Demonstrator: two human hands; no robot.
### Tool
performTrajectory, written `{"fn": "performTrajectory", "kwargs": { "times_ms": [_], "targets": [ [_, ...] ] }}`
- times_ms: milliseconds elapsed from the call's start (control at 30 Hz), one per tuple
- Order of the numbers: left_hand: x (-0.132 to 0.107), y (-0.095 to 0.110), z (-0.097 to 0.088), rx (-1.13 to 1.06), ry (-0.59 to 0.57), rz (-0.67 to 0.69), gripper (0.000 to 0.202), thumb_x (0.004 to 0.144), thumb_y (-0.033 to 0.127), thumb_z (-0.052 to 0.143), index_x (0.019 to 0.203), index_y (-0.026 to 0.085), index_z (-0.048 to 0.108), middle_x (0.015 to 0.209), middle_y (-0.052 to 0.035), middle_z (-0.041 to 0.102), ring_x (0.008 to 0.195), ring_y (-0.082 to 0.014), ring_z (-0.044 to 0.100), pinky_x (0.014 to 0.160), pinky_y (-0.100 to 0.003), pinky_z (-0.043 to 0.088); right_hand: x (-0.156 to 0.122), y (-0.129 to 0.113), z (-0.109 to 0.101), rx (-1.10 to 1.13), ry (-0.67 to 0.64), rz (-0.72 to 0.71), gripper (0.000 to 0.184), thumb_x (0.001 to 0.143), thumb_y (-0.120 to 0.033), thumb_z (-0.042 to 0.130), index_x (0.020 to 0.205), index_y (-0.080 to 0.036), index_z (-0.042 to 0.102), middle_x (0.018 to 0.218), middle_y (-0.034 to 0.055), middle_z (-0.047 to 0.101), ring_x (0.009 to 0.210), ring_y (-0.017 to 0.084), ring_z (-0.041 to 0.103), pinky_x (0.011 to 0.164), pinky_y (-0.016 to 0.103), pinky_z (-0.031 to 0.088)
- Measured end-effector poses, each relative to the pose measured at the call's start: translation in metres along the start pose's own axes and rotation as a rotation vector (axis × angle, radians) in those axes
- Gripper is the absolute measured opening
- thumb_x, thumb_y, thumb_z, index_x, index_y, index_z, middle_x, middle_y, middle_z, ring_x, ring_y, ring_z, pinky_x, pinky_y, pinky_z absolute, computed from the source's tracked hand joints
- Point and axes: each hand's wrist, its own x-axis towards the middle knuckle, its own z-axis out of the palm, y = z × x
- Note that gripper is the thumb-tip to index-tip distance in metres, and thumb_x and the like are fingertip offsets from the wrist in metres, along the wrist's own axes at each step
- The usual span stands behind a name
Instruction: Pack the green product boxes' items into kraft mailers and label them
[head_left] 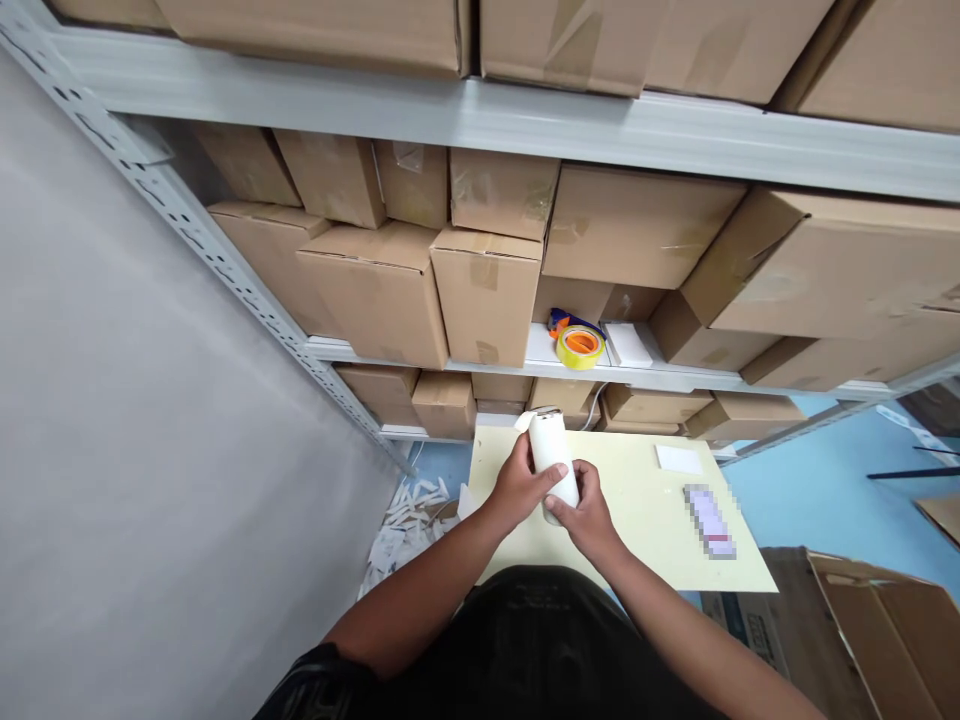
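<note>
Both of my hands hold a white cylinder (553, 460) above the pale yellow table (622, 550). It is about as big as a drinks can and tilts slightly, with a dark rim at its top end. A loose white flap (525, 421) sticks out at its upper left. My left hand (523, 480) grips it from the left, the thumb lying across its front. From the right, my right hand (589, 512) grips the lower part, with the thumb near the bottom. The cylinder's far side and some fingertips are hidden.
Cardboard boxes (487, 290) fill the shelves ahead. A yellow tape roll (580, 347) and white cards (628, 345) lie on the middle shelf. On the table are a white card (679, 459) and a blurred phone-shaped item (709, 521). White scraps (397, 535) pile up at left; an open carton (885, 640) stands right.
</note>
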Motion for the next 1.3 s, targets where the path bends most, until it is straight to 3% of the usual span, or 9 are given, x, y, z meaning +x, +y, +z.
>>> {"fn": "performTrajectory", "kwargs": {
  "times_ms": [167, 300, 467, 600, 700, 933, 1033, 1167, 1300],
  "targets": [
    [-0.005, 0.002, 0.011, -0.154, 0.007, -0.014, 0.043, 0.092, 0.044, 0.055, 0.127, 0.019, 0.055, 0.108, -0.0064, 0.070, 0.096, -0.0229, 0.066, 0.081, -0.033, 0.052, -0.010, -0.009, -0.010, 0.270, -0.194, 0.134, 0.057, 0.083, -0.065, 0.066, 0.122, -0.026, 0.053, 0.119, 0.0079, 0.064, 0.100, 0.026, 0.064, 0.078, 0.037, 0.054],
    [-0.007, 0.002, 0.026, -0.078, -0.052, 0.042, 0.053, 0.094, 0.054, 0.056, 0.133, 0.019, 0.054, 0.115, -0.0087, 0.068, 0.102, -0.0238, 0.065, 0.083, -0.034, 0.052, -0.009, -0.008, -0.022, 0.280, -0.267, 0.125, 0.058, 0.080, -0.066, 0.071, 0.118, -0.024, 0.058, 0.107, 0.0072, 0.070, 0.099, 0.028, 0.065, 0.083, 0.039, 0.053],
    [-0.002, 0.001, 0.051, -0.070, 0.078, 0.031, 0.067, 0.081, 0.053, 0.078, 0.133, 0.019, 0.053, 0.117, -0.0107, 0.070, 0.106, -0.0264, 0.067, 0.088, -0.036, 0.053, -0.001, 0.002, -0.051, 0.184, -0.147, 0.015, 0.063, 0.074, -0.072, 0.074, 0.111, -0.024, 0.055, 0.103, 0.0059, 0.067, 0.094, 0.026, 0.063, 0.079, 0.037, 0.054],
    [0.003, 0.004, 0.077, -0.103, 0.156, -0.033, 0.056, 0.090, 0.055, 0.063, 0.133, 0.021, 0.055, 0.108, -0.0073, 0.073, 0.097, -0.0242, 0.069, 0.084, -0.035, 0.054, 0.001, 0.002, -0.080, 0.320, -0.353, 0.166, 0.059, 0.085, -0.073, 0.060, 0.121, -0.026, 0.057, 0.104, 0.0070, 0.069, 0.095, 0.028, 0.066, 0.077, 0.038, 0.054],
    [0.004, 0.002, 0.095, -0.030, 0.144, -0.039, 0.054, 0.098, 0.063, 0.046, 0.131, 0.022, 0.060, 0.108, -0.0063, 0.073, 0.098, -0.0240, 0.067, 0.085, -0.036, 0.054, 0.003, 0.002, -0.096, 0.381, -0.437, 0.207, 0.056, 0.085, -0.066, 0.064, 0.123, -0.025, 0.059, 0.106, 0.0079, 0.071, 0.099, 0.029, 0.067, 0.081, 0.041, 0.054],
    [0.001, -0.012, 0.130, 0.062, 0.142, -0.031, 0.077, 0.074, 0.059, 0.082, 0.134, 0.021, 0.050, 0.122, -0.0094, 0.067, 0.111, -0.0266, 0.064, 0.090, -0.036, 0.053, 0.007, 0.021, -0.120, -0.001, -0.206, 0.078, 0.066, 0.073, -0.062, 0.078, 0.120, -0.024, 0.051, 0.112, 0.0085, 0.068, 0.100, 0.030, 0.066, 0.081, 0.041, 0.056],
    [0.001, -0.011, 0.139, -0.021, 0.199, -0.075, 0.068, 0.079, 0.057, 0.078, 0.130, 0.021, 0.050, 0.118, -0.0095, 0.068, 0.110, -0.0271, 0.065, 0.090, -0.037, 0.053, 0.007, 0.021, -0.131, -0.097, -0.196, 0.048, 0.060, 0.081, -0.052, 0.071, 0.128, -0.023, 0.048, 0.120, 0.0097, 0.067, 0.104, 0.030, 0.066, 0.085, 0.042, 0.056],
    [-0.003, -0.007, 0.143, -0.019, 0.192, -0.065, 0.056, 0.090, 0.059, 0.064, 0.131, 0.021, 0.054, 0.118, -0.0082, 0.067, 0.111, -0.0265, 0.064, 0.093, -0.038, 0.052, 0.010, 0.018, -0.138, 0.065, -0.326, -0.002, 0.055, 0.089, -0.045, 0.057, 0.139, -0.022, 0.049, 0.131, 0.0090, 0.066, 0.117, 0.029, 0.064, 0.095, 0.042, 0.054],
    [-0.008, -0.011, 0.146, 0.100, 0.194, -0.059, 0.061, 0.086, 0.057, 0.071, 0.131, 0.020, 0.054, 0.115, -0.0076, 0.066, 0.109, -0.0260, 0.063, 0.093, -0.038, 0.052, 0.010, 0.020, -0.135, -0.058, -0.239, -0.016, 0.068, 0.082, -0.050, 0.070, 0.141, -0.021, 0.049, 0.131, 0.0113, 0.066, 0.112, 0.031, 0.066, 0.090, 0.043, 0.056]
  ]
}}
